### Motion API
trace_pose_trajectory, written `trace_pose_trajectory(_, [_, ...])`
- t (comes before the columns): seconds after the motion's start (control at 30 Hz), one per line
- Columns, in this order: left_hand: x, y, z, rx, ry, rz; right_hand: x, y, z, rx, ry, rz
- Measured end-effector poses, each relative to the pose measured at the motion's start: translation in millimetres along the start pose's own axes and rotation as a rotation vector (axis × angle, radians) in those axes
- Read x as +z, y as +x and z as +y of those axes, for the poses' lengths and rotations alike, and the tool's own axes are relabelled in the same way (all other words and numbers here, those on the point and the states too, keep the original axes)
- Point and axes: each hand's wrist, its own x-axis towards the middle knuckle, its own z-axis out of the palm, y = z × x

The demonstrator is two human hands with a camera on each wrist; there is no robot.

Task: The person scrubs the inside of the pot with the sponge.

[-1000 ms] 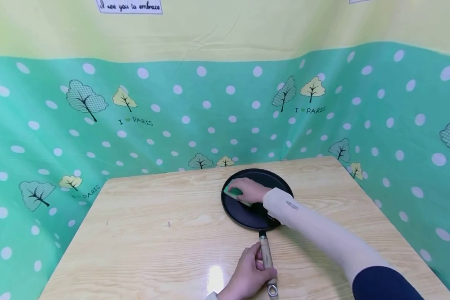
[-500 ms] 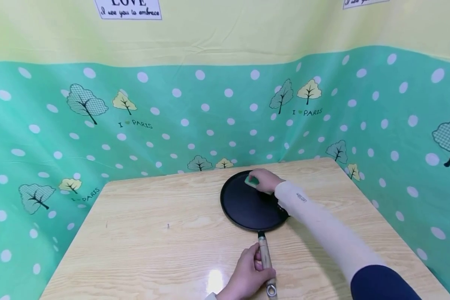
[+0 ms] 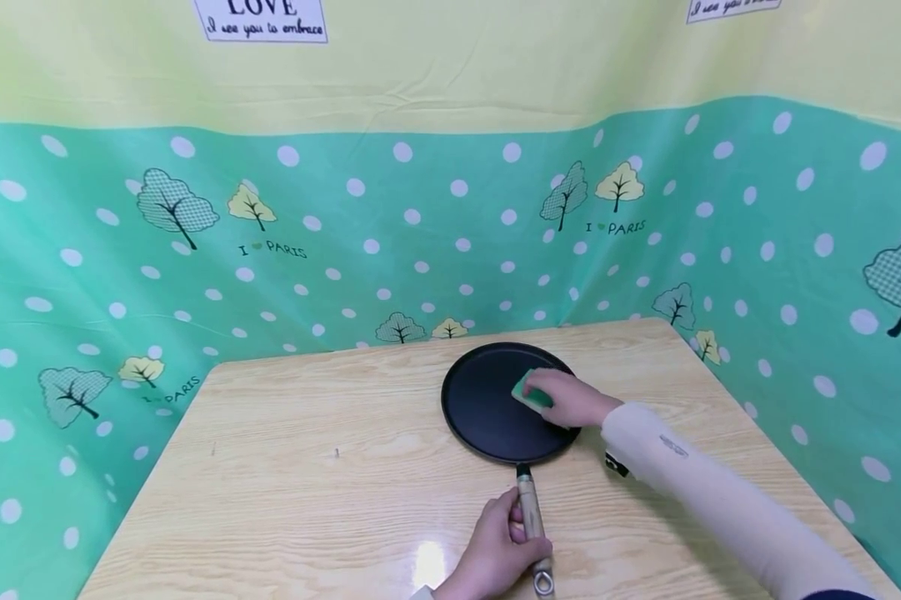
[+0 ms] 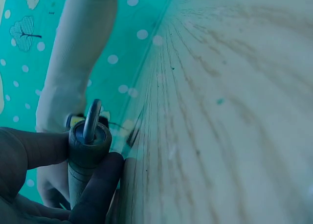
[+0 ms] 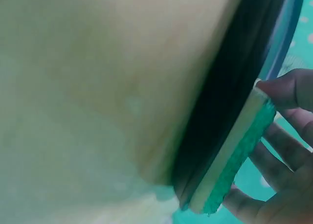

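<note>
A round black flat pan (image 3: 488, 408) lies on the wooden table, its wooden handle (image 3: 531, 508) pointing toward me. My left hand (image 3: 495, 546) grips that handle; in the left wrist view the thumb and fingers wrap the handle's end (image 4: 88, 150), just below its metal hanging ring (image 4: 92, 121). Over the right part of the pan, my right hand (image 3: 566, 396) holds a green and cream sponge (image 3: 528, 392). The right wrist view shows the sponge (image 5: 239, 155) cream side down against the pan (image 5: 220, 101), with thumb and fingertips pinching its edges.
The light wood table (image 3: 330, 483) stretches left of the pan. Behind and to the right hangs a green dotted curtain (image 3: 345, 225) with printed trees, close to the table's far edge. A bright light reflection (image 3: 429, 562) shows near my left hand.
My right hand has moved the sponge from the pan's left side to its upper part, then down to its right side. The left hand has kept its grip on the handle.
</note>
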Motion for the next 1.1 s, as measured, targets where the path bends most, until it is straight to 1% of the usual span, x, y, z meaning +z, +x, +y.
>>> trace_pose_trajectory(0.13, [0.5,0.3,-0.3,-0.009,0.002,-0.003,7,-17.1,-18,-0.061,0.001,-0.002])
trace_pose_trajectory(0.23, [0.6,-0.1,0.0,-0.010,0.010,-0.003,14,-19.9,-33,-0.109,0.007,-0.023])
trace_pose_trajectory(0.33, [0.7,-0.6,0.5,-0.004,0.023,0.001,21,-12.1,-53,-0.172,0.016,-0.051])
trace_pose_trajectory(0.43, [0.8,-0.7,1.2,0.002,0.024,-0.001,25,4.0,-71,-0.225,0.019,-0.073])
trace_pose_trajectory(0.5, [0.9,-0.6,1.6,0.003,0.017,-0.002,26,18.0,-79,-0.225,0.017,-0.084])
trace_pose_trajectory(0.6, [0.8,-0.7,2.4,0.007,0.007,0.007,27,43.7,-83,-0.191,0.005,-0.096])
trace_pose_trajectory(0.73, [0.7,-1.2,2.3,0.028,0.008,0.030,26,79.3,-78,-0.116,-0.029,-0.118])
trace_pose_trajectory(0.83, [0.6,-1.6,1.1,0.038,0.014,0.034,23,99.1,-71,-0.056,-0.017,-0.137])
trace_pose_trajectory(0.9, [0.5,-1.6,0.2,0.033,0.016,0.032,20,107.0,-65,-0.020,0.004,-0.146])
trace_pose_trajectory(0.97, [0.6,-1.7,0.4,0.029,0.019,0.029,16,110.5,-59,-0.001,0.023,-0.143])
trace_pose_trajectory(1.03, [0.8,-1.7,0.4,0.030,0.019,0.027,14,110.8,-51,0.014,0.026,-0.131])
trace_pose_trajectory(1.1, [1.1,-1.8,0.4,0.030,0.013,0.025,12,108.9,-41,0.031,0.024,-0.101])
